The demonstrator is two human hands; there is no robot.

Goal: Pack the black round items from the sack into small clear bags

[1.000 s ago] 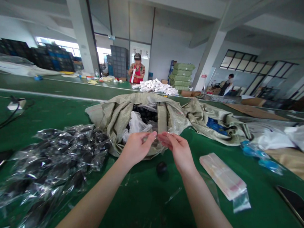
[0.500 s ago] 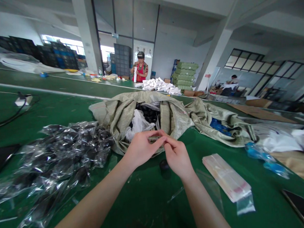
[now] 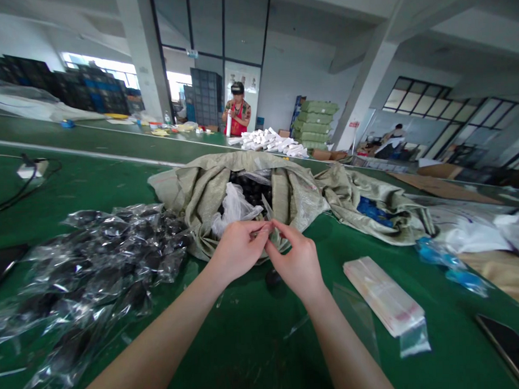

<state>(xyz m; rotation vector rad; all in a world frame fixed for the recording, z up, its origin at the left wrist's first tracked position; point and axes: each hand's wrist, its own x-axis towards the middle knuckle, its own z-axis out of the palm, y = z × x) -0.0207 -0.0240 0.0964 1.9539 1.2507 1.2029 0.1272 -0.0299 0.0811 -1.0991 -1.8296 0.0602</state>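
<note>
My left hand (image 3: 239, 251) and my right hand (image 3: 299, 263) meet in front of the open woven sack (image 3: 191, 191), fingertips pinched together. Between them is what looks like a thin clear plastic bag (image 3: 267, 206), mostly hidden by the fingers. Just below my right hand, a black rounded piece (image 3: 272, 277) rests on the green table, partly covered. More black rounded pieces (image 3: 255, 189) fill the sack, beside crumpled white plastic (image 3: 235, 209). A stack of flat clear bags (image 3: 384, 297) lies right of my right forearm.
Black pieces in clear wrapping (image 3: 117, 256) are heaped at the left. A second sack (image 3: 356, 182) with blue plastic sits at the right, and a phone (image 3: 509, 344) lies near the right edge. A co-worker (image 3: 237, 110) stands across the table behind white rolls (image 3: 270, 142).
Both hands stay together at the fingertips, my right fingers now spread a little wider. A sliver of clear plastic shows above them. The view has shifted slightly.
</note>
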